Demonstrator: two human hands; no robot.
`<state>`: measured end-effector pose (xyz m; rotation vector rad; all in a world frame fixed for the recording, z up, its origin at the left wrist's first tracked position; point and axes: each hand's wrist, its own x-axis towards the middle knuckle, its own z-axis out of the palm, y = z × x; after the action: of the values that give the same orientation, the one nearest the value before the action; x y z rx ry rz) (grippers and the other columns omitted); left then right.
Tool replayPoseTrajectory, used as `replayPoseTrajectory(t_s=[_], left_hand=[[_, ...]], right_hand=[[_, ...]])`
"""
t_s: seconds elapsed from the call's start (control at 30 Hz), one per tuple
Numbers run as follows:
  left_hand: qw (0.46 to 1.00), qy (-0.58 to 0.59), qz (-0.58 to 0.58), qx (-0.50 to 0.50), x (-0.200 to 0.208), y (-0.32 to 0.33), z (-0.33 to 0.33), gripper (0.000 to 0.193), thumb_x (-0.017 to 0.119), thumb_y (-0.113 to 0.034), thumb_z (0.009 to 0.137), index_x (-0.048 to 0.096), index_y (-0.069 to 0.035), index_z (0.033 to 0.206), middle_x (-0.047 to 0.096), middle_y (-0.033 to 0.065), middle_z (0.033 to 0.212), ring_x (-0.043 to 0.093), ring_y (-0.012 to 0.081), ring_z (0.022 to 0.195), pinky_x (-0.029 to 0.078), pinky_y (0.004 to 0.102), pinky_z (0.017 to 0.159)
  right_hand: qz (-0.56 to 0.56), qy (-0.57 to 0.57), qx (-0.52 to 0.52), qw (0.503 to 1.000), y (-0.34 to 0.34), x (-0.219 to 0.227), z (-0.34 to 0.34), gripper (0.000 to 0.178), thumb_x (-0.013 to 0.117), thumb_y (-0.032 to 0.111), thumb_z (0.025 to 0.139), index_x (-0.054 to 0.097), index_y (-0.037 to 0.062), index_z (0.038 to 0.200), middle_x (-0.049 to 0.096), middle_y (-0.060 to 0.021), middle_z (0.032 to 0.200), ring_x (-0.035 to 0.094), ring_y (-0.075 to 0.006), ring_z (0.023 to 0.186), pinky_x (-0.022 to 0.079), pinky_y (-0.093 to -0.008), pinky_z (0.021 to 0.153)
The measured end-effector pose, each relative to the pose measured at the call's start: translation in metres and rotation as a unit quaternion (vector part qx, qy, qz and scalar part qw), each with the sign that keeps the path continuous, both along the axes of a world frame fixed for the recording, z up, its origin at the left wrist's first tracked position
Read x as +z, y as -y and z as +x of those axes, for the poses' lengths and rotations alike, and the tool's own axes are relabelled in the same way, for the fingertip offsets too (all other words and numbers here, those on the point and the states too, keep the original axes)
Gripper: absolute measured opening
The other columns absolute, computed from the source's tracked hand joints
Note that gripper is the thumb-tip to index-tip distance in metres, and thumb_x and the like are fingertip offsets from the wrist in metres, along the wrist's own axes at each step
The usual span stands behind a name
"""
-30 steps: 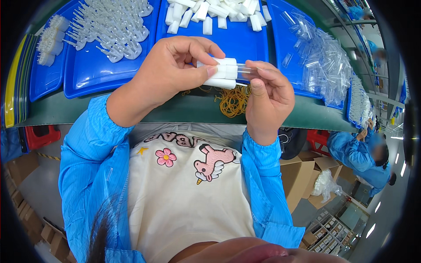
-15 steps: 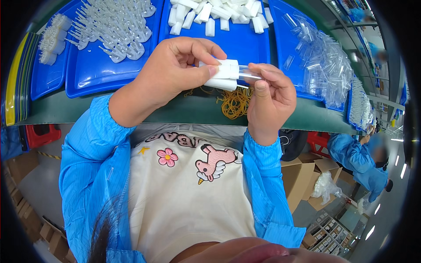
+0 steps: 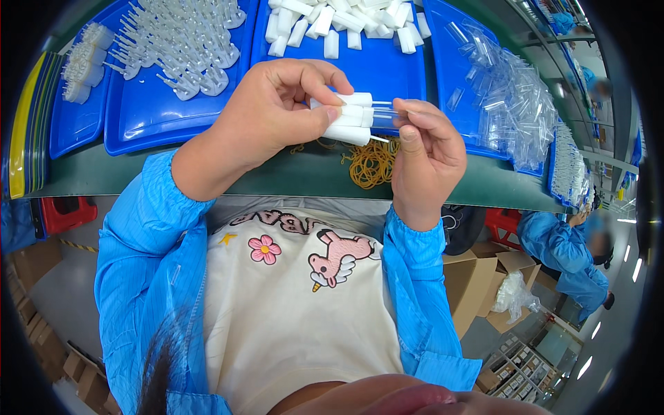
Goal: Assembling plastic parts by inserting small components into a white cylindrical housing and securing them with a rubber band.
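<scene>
My left hand (image 3: 290,104) pinches a cluster of white foam-like cylinders (image 3: 351,119) between thumb and fingers. Thin white pins (image 3: 379,139) stick out of its right end. Just to the right, my right hand (image 3: 430,149) has its thumb and fingertips closed on a clear plastic tube (image 3: 401,114), mostly covered by the fingers. The tube's left end meets the pins; how far it goes over them cannot be made out. Below the hands, a heap of tan rubber bands (image 3: 370,164) lies on the green table (image 3: 290,181).
Blue trays hold white pronged parts (image 3: 183,45), white foam pieces (image 3: 346,21) and clear tubes (image 3: 515,97). More white pieces (image 3: 84,62) lie at far left. Cardboard boxes (image 3: 470,283) stand on the floor. At right, a person in a blue smock (image 3: 553,238) works.
The white cluster has turned slightly and its cylinders look more separated at the right end. Its pins show more. The right fingertips have shifted slightly around the tube.
</scene>
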<state>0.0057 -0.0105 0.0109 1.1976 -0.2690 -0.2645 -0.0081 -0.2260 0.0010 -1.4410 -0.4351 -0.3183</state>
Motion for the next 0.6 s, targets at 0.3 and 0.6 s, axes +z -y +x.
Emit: replayPoseTrajectory(t_s=[0.3, 0.6], left_hand=[[1.000, 0.018, 0.010, -0.009, -0.0029, 0.0000, 0.0016, 0.006, 0.065, -0.001, 0.083, 0.062, -0.004, 0.086, 0.058, 0.0152, 0.117, 0.060, 0.0181, 0.100, 0.050, 0.0311, 0.088], [0.997, 0.032, -0.073, -0.018, -0.0093, 0.0029, 0.0026, 0.029, 0.073, -0.020, 0.085, 0.065, -0.007, 0.110, 0.053, 0.0173, 0.133, 0.058, 0.0253, 0.115, 0.048, 0.0380, 0.099]], right_hand=[[0.030, -0.026, -0.012, 0.999, -0.0008, 0.0054, -0.0045, 0.018, 0.063, -0.005, 0.088, 0.061, -0.0034, 0.106, 0.064, -0.0172, 0.110, 0.065, -0.0230, 0.102, 0.054, -0.0296, 0.088], [0.103, -0.039, -0.042, 0.993, -0.0009, 0.0074, -0.0007, 0.023, 0.066, -0.006, 0.085, 0.062, -0.0042, 0.108, 0.059, -0.0127, 0.110, 0.062, -0.0176, 0.097, 0.052, -0.0289, 0.088]])
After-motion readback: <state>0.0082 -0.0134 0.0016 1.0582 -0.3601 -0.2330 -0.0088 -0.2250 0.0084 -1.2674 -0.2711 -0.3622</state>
